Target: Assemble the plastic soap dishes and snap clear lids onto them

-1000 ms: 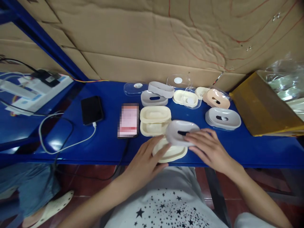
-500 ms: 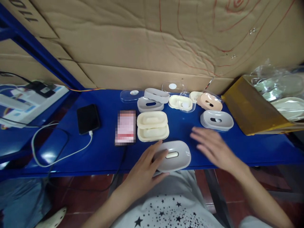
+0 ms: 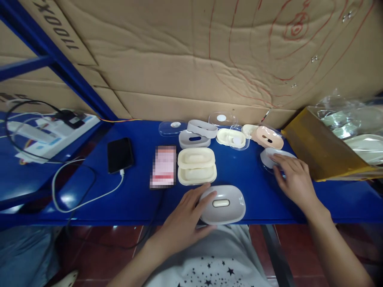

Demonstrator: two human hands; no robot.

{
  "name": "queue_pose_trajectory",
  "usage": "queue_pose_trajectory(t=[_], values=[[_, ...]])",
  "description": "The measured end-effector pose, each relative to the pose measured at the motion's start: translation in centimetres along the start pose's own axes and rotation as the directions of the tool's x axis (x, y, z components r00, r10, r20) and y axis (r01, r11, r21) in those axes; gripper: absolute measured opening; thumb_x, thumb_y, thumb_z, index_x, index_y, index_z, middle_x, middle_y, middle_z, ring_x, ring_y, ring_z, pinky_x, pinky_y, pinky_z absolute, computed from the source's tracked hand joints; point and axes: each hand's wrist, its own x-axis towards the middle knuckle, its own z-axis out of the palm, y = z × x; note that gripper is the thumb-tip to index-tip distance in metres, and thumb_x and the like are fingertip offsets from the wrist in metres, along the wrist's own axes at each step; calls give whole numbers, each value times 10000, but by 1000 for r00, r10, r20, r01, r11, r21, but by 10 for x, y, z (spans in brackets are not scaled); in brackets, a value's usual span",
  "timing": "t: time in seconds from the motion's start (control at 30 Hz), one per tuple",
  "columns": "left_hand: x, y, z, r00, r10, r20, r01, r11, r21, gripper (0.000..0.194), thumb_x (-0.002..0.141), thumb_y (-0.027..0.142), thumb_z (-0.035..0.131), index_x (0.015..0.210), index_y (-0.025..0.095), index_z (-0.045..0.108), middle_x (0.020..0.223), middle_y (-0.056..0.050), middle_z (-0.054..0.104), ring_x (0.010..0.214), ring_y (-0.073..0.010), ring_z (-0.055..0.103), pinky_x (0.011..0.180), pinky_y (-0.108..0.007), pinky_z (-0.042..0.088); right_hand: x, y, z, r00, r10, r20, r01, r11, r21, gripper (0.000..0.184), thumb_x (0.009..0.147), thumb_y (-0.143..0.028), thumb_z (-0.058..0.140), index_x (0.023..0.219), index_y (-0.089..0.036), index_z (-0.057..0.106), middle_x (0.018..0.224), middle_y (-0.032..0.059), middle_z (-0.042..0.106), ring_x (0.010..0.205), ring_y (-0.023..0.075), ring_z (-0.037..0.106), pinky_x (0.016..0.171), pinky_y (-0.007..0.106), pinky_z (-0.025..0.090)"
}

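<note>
My left hand (image 3: pixel 190 211) is closed round the left side of a grey oval soap dish (image 3: pixel 235 199) at the table's front edge, fingers over its rim and thumb below. A cream piece shows through its middle slot. Over on the right, my right hand (image 3: pixel 295 179) grips a second grey oval piece (image 3: pixel 267 155), its fingertips on top. That piece is tilted, with a clear lid (image 3: pixel 266 167) under its left side. Two cream trays (image 3: pixel 196 175) lie just beyond my left hand.
Grey rings (image 3: pixel 194 139), a cream dish (image 3: pixel 223 136), a peach dish (image 3: pixel 271 137) and clear lids (image 3: pixel 172 128) line the back. A phone (image 3: pixel 163 167), a black device (image 3: pixel 119 155) on a cable and a power strip (image 3: pixel 68 135) are leftward. At right stands a carton (image 3: pixel 311 151).
My right hand has moved right and taken hold of the grey piece near the carton, which now tilts. My left hand stays on the front dish. The view has shifted slightly.
</note>
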Motion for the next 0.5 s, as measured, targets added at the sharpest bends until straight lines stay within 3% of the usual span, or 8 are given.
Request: queue_pose_trajectory(t=[0.17, 0.23, 0.3, 0.37, 0.43, 0.5], values=[[2, -1, 0, 1000, -12, 4, 12, 1000, 2, 998, 929, 361, 864, 1718, 359, 252, 1748, -151, 425, 1567, -392, 493, 1225, -639, 543, 66, -35, 25, 988, -142, 68, 135, 986, 95, 524, 1101, -394, 516, 1590, -205, 535, 1572, 187, 638, 1447, 400, 608, 1166, 621, 480], [2, 0, 0, 1000, 0, 5, 0, 1000, 11, 1002, 931, 374, 865, 1720, 354, 247, 1746, -153, 427, 1569, -390, 494, 1227, -641, 542, 94, -42, 41, 985, -143, 95, 128, 980, 154, 492, 1074, -414, 564, 1501, -174, 612, 1503, 216, 685, 1395, 428, 643, 1160, 655, 480], [2, 0, 0, 1000, 2, 8, -2, 1000, 16, 1016, 931, 379, 868, 1724, 358, 233, 1749, -153, 424, 1570, -387, 496, 1224, -639, 546, 114, -46, 54, 985, -133, 108, 106, 970, 219, 354, 1061, -403, 579, 1289, -175, 725, 1313, 208, 783, 1237, 423, 734, 1125, 663, 509], [1, 1, 0, 1000, -8, 7, 7, 1000, 18, 1038, 933, 390, 871, 1730, 362, 207, 1750, -160, 421, 1567, -388, 502, 1216, -643, 551, 119, -49, 57, 989, -115, 90, 89, 963, 256, 295, 1083, -398, 540, 1141, -196, 746, 1166, 175, 823, 1110, 383, 781, 1089, 631, 552], [1, 0, 2, 1000, -22, 3, 22, 1000, 8, 1070, 931, 407, 878, 1737, 359, 175, 1749, -174, 419, 1562, -394, 508, 1210, -650, 554, 110, -56, 48, 999, -41, 21, 32, 940, 340, 313, 1112, -439, 506, 1196, -221, 713, 1170, 150, 818, 1085, 343, 790, 1035, 574, 607], [1, -1, 5, 999, -32, -17, 32, 999, -12, 1131, 920, 407, 892, 1748, 350, 124, 1753, -191, 407, 1572, -406, 495, 1216, -659, 545, 88, -67, 30, 993, 118, -25, -82, 812, 577, 337, 1104, -511, 546, 1317, -274, 656, 1140, 111, 810, 1024, 308, 798, 937, 517, 664]])
